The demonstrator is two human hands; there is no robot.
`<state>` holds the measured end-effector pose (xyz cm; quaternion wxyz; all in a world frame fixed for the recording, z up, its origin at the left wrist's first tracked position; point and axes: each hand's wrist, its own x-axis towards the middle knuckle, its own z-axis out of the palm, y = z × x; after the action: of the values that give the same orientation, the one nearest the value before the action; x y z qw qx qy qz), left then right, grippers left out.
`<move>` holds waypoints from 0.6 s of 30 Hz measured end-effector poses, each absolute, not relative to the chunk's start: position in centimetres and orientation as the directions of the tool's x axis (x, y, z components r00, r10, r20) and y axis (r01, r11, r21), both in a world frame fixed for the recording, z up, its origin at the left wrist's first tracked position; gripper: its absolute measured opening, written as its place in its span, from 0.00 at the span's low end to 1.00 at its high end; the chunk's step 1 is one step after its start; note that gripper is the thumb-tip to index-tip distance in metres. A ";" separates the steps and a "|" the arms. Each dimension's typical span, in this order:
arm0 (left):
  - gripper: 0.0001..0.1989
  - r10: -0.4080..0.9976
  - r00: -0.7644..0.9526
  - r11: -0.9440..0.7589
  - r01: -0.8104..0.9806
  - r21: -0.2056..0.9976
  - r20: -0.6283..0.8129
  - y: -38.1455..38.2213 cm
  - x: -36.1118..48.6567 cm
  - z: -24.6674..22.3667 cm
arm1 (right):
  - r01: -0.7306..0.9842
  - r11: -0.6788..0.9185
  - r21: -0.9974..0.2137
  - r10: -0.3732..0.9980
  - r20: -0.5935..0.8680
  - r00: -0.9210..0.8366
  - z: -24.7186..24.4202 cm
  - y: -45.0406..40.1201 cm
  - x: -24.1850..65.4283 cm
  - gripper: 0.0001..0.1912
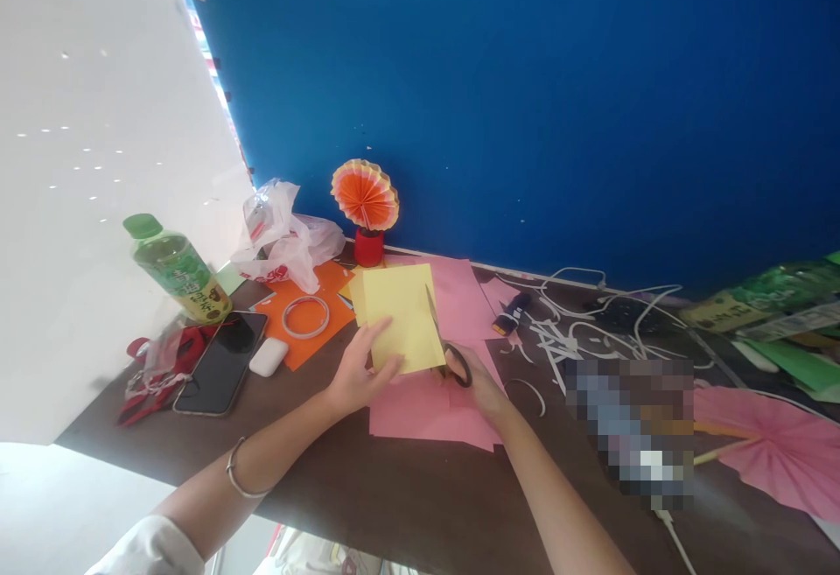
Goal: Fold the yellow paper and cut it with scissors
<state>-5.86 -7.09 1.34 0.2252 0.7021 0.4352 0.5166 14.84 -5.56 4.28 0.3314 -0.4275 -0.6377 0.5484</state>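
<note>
My left hand (367, 367) grips a yellow sheet of paper (399, 308) by its lower left part, the fingers laid over its front. In my right hand (478, 380) is a pair of scissors (458, 363), its dark handle loop around my fingers. One blade points up along the right edge of the yellow sheet; whether it is cutting into the paper I cannot tell. Beneath both hands lie pink paper sheets (420, 413) on the dark table (367, 496).
At left are a green-capped bottle (177, 269), a phone (221, 365), a white case (269, 356), a tape roll (305, 318) on orange paper (328, 291) and a plastic bag (289, 238). A paper fan flower (365, 196) stands behind. White cables (647, 312) and a pink fan (780, 452) lie right.
</note>
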 end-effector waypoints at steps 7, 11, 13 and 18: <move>0.23 0.880 0.043 -0.455 0.364 0.813 0.474 -7.3 -5.6 1.6 | 0.193 0.008 -0.981 0.922 -0.067 -0.382 4.3 -5.7 14.5 0.26; 0.23 0.882 0.039 -0.452 0.347 0.821 0.469 -7.4 -5.6 1.6 | 0.192 0.006 -0.981 0.921 -0.070 -0.384 4.3 -5.7 14.4 0.26; 0.23 0.880 0.038 -0.456 0.345 0.821 0.473 -7.3 -5.6 1.6 | 0.197 -0.004 -0.980 0.926 -0.078 -0.370 4.2 -5.7 14.3 0.26; 0.23 0.877 0.036 -0.461 0.346 0.817 0.479 -7.4 -5.4 1.6 | 0.181 -0.022 -0.983 0.935 -0.085 -0.346 3.9 -5.8 14.1 0.25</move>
<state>-5.44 -7.41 1.58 0.2525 0.6740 0.4537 0.5254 14.13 -5.84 3.89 0.3431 -0.4576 -0.6093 0.5492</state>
